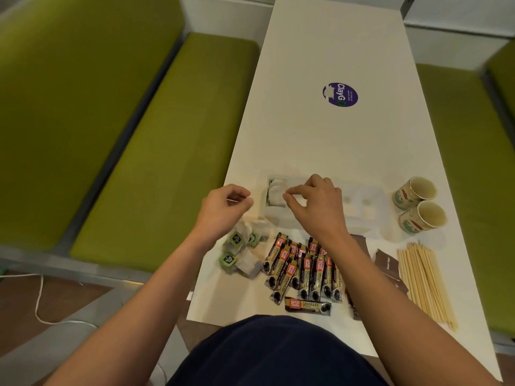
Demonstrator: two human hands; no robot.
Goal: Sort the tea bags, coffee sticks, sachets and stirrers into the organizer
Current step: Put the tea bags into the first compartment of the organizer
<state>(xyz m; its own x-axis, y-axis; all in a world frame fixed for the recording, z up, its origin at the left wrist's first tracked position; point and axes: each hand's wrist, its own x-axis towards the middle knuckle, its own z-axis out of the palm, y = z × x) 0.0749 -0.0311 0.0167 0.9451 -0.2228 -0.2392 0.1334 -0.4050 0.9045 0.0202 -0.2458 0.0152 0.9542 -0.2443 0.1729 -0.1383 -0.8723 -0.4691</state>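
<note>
Now right hand (315, 201) pinches a tea bag (276, 194) at the organizer's (362, 215) left compartment; bag's long axis unclear. Left hand (225, 208), fingers curled, pinches a thin string (234, 200) lying left-right.

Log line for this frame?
step: filling organizer | right hand: pinches tea bag at its left compartment | left hand: curled beside it, contents unclear | unsorted: loose tea bags, coffee sticks, brown sachets, stirrers

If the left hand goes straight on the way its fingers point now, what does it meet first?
Probably the organizer, at its left end where tea bags sit; the left hand may be higher.
</note>
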